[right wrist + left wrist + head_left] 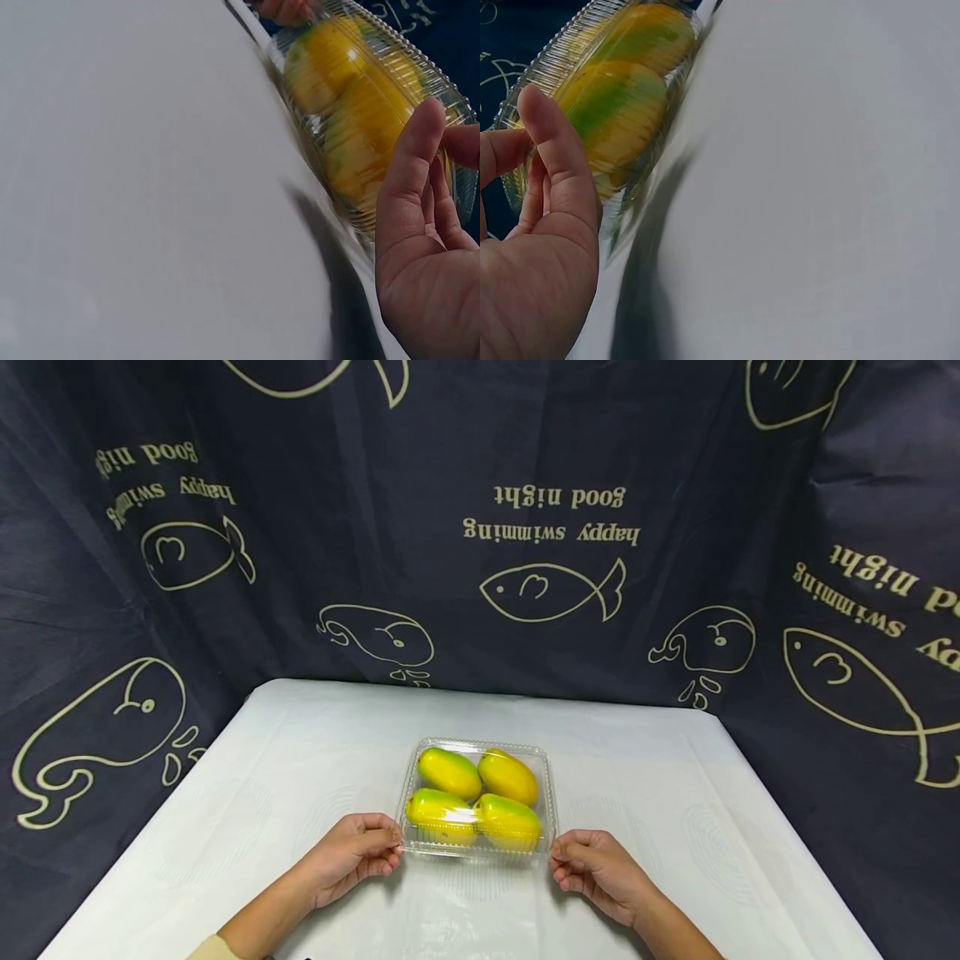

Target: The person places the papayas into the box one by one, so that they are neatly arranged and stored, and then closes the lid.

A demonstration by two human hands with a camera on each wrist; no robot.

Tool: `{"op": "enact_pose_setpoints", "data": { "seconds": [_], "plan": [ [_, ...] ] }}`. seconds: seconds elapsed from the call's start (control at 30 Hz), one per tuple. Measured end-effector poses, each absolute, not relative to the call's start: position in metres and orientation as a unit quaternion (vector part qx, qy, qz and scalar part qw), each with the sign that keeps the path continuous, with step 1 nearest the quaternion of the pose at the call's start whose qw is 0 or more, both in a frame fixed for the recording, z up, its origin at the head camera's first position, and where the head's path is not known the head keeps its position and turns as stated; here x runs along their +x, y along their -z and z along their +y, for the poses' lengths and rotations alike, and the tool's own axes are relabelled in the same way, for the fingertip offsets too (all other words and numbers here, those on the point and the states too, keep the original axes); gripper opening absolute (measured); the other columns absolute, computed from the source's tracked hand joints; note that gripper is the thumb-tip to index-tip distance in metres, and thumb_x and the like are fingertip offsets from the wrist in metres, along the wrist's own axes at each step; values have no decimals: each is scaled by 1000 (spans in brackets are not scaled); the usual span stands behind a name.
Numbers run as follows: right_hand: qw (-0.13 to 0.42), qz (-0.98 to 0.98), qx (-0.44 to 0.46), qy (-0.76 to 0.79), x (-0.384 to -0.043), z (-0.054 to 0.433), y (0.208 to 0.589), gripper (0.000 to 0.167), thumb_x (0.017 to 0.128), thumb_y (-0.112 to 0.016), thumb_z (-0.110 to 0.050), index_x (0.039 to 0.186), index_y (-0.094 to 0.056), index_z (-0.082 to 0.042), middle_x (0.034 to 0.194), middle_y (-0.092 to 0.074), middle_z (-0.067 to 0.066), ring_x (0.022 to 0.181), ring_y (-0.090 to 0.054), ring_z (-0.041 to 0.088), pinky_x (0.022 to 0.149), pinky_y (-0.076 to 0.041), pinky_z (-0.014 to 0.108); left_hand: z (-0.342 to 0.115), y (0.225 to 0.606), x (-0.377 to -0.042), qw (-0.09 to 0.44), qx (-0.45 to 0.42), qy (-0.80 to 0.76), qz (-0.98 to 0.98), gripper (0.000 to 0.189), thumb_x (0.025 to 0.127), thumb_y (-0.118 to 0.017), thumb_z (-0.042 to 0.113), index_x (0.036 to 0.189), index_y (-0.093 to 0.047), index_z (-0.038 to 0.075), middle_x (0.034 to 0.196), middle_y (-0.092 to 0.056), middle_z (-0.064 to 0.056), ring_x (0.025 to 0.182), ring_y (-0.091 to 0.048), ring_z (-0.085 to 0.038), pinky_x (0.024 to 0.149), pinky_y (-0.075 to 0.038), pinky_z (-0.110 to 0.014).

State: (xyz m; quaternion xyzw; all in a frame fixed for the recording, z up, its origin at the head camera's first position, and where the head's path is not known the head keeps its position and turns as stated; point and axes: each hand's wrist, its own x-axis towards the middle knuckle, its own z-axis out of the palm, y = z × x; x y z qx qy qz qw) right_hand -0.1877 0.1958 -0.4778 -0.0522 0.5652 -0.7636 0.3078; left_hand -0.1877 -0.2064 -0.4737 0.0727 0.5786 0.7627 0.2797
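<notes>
A clear plastic clamshell box (483, 745) lies on the white table, its lid apparently down. Several yellow-green mangoes (450, 774) show through the plastic. At the box's front left corner, my left hand (352, 857) pinches the rim between thumb and fingers. My right hand (602, 875) does the same at the front right corner. In the left wrist view, the ribbed side of the box (570, 45) rises behind the left hand (547, 247). The right wrist view has the right hand (431, 262) at the rim, with mangoes (367, 135) behind the plastic.
A white cover (300, 760) lies over the table. Dark blue cloth (420, 543) printed with fish and lettering hangs behind and along both sides of it. A light sleeve (213, 949) shows at the left forearm.
</notes>
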Motion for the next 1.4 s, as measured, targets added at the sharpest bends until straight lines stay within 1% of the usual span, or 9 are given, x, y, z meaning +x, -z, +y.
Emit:
{"op": "enact_pose_setpoints", "data": {
  "seconds": [0.13,0.3,0.53,1.17,1.4],
  "plan": [
    [313,561,-53,765,-187,196,478,11,100,-58,-6,98,-69,-6,87,-72,0,73,-70,6,68,-60,17,-207,475,-187,278,72,-762,581,7,101,-60,10,98,-63,5,87,-69,-1,75,-68,-7,67,-59,-17],
    [319,555,-56,766,-187,198,477,10,100,-59,-7,102,-69,-5,87,-73,0,73,-70,6,69,-60,17,-206,475,-186,277,72,-762,581,8,102,-60,10,96,-64,6,86,-68,-1,74,-68,-7,66,-59,-17],
    [320,556,-55,765,-187,198,476,10,100,-60,-7,100,-70,-7,87,-74,0,72,-70,5,69,-60,16,-206,475,-185,277,77,-760,583,9,101,-60,10,94,-64,8,87,-68,-1,75,-68,-7,67,-59,-18],
    [319,558,-68,763,-189,200,476,10,100,-61,-7,103,-70,-4,89,-74,1,74,-70,6,70,-61,17,-208,475,-187,278,84,-759,582,8,101,-61,12,97,-64,6,89,-67,-2,76,-68,-9,68,-60,-18],
    [327,557,-86,759,-193,203,477,12,102,-60,-8,105,-71,-3,91,-74,1,75,-71,7,71,-61,18,-208,475,-187,278,88,-757,584,8,102,-60,10,95,-64,8,89,-68,-2,76,-67,-9,67,-60,-18]
  ]
}}
